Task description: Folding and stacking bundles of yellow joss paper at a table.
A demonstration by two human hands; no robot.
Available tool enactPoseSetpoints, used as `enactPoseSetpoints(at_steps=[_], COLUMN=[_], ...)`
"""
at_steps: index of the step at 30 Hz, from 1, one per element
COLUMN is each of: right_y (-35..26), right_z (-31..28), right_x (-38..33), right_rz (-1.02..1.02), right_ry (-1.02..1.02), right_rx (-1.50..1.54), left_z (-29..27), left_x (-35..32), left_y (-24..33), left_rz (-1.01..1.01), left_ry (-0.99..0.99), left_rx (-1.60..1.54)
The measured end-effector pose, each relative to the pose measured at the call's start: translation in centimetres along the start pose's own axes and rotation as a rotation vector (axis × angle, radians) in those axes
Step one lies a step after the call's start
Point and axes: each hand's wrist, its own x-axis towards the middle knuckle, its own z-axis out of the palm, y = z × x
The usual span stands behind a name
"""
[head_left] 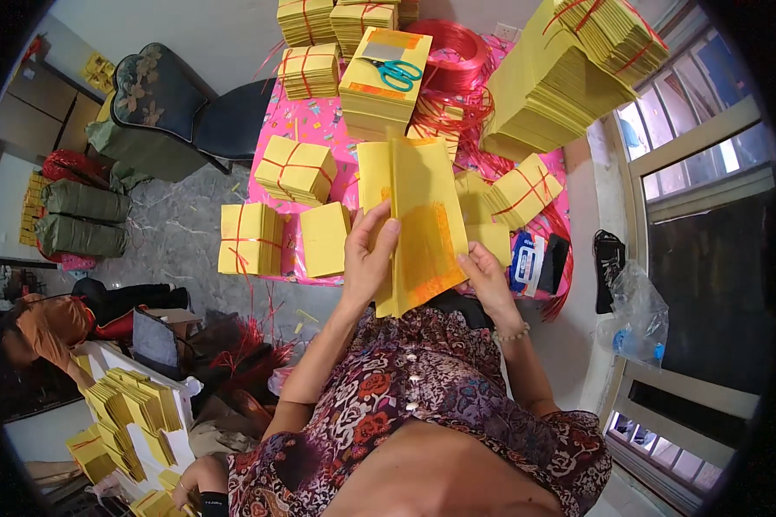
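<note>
A folded wad of yellow paper sheets (424, 233) with an orange-gold patch is held up over the table's near edge. My left hand (369, 257) is closed on its left side, the thumb lying along the fold. On the lower right corner, my right hand (487, 277) pinches the sheets between thumb and fingers. Left of my left hand is an untied yellow paper stack (325, 241). Beyond it sit a bundle tied with red string (295, 169) and another tied bundle (248, 239). Right of the held sheets lies a further tied bundle (526, 191).
Teal-handled scissors (397, 74) rest on a tall paper stack (378, 108). Behind are a red ribbon coil (448, 56) and a large paper pile (547, 90). A blue-white packet (527, 261) lies at the right edge. Another person's hand (184, 493) is near papers at lower left.
</note>
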Motion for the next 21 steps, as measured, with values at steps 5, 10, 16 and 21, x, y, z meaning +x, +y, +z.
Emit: enactPoseSetpoints(at_steps=[5, 10, 16, 21], right_y=[0.4, 0.8, 1.4, 1.1], right_z=[0.4, 0.3, 0.0, -0.3], right_x=[-0.1, -0.3, -0.3, -0.6], right_rz=[0.033, 0.044, 0.015, -0.055], right_ry=[0.030, 0.065, 0.057, 0.130], right_rx=[-0.033, -0.026, -0.038, 0.038], left_z=[0.7, 1.2, 1.7, 0.0], left_x=[-0.1, -0.4, -0.5, -0.5], left_y=[1.1, 1.5, 1.5, -1.1], left_rz=[0.089, 0.098, 0.156, -0.131], left_ry=[0.022, 0.021, 0.032, 0.133], left_rx=[0.217, 0.243, 0.310, -0.165])
